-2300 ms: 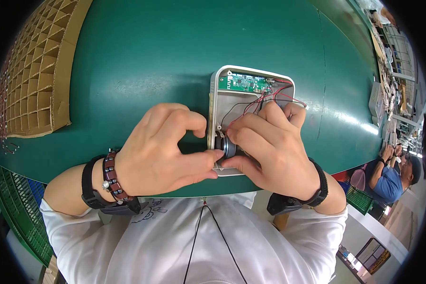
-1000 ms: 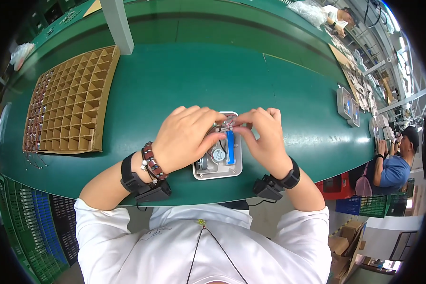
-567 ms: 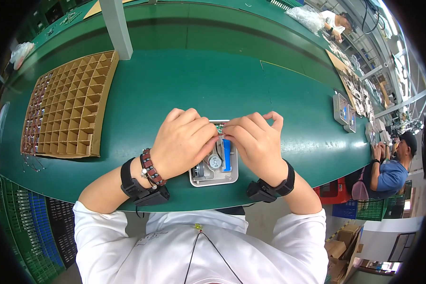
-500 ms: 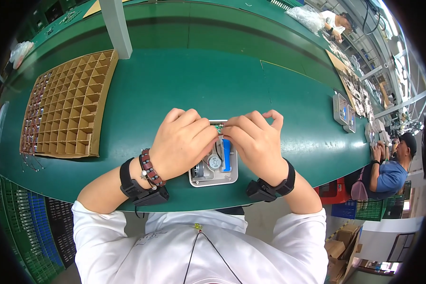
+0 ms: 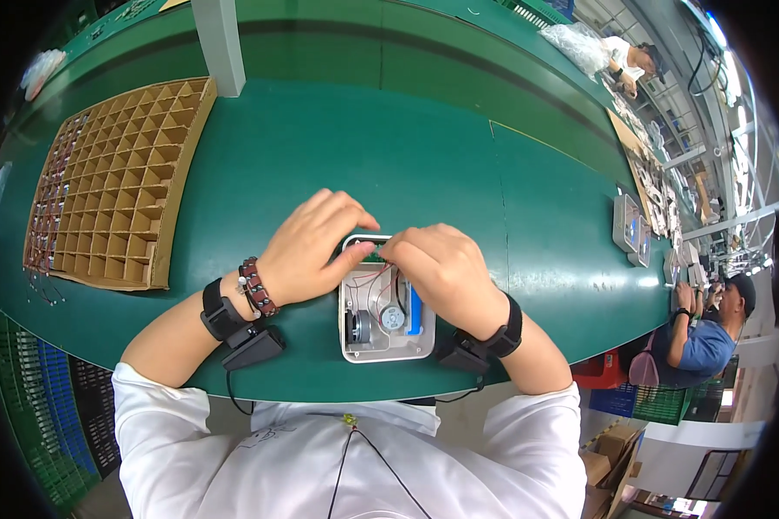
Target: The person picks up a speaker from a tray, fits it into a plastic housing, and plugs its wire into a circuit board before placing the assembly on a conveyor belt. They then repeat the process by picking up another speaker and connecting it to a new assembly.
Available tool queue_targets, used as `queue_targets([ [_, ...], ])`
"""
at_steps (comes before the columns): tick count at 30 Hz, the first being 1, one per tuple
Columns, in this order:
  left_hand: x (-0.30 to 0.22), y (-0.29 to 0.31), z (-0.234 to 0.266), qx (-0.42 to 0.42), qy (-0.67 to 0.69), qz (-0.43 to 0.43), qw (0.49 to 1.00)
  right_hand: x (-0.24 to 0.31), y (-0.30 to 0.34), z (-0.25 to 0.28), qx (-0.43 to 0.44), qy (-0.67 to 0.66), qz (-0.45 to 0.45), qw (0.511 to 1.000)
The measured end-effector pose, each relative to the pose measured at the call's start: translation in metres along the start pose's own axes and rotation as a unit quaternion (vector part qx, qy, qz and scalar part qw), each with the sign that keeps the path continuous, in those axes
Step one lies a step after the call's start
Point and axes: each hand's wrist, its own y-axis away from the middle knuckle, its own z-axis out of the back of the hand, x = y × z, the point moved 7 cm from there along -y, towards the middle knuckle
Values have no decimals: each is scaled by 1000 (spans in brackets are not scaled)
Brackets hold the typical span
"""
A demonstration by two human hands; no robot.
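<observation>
A light grey plastic casing [image 5: 344, 324] lies open-side up before me at the table's near edge. Inside it are a round silver motor [image 5: 393, 317], a dark round part like a speaker [image 5: 360, 328], a blue battery [image 5: 416, 311] and thin red and black wires. My left hand [image 5: 314, 246] grips the far-left corner, thumb inside the rim and fingers beyond it. My right hand [image 5: 441, 266] is closed in a pinch at the far end on a small green circuit board [image 5: 373, 257], mostly hidden by the fingers.
A cardboard divider box [image 5: 117, 186] stands left, its left cells holding small wired parts. Two grey casings [image 5: 627, 223] sit at the far right. A grey post [image 5: 219, 48] rises at the back. A co-worker [image 5: 710, 333] sits right, another person [image 5: 629, 62] farther back.
Both hands were pinching together at the board. My left hand has shifted outward to the casing's corner, uncovering more of the interior. The casing appears slightly nearer to me.
</observation>
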Motion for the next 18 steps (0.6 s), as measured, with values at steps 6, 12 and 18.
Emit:
queue_targets([
  [6,14,6,-14,72,54,26,996,-4,13,2,23,-2,-20,1000],
  [12,15,3,-15,78,68,33,994,-9,25,3,14,-8,-51,999],
  [18,17,6,-14,56,44,10,997,-13,12,3,22,59,-80,995],
])
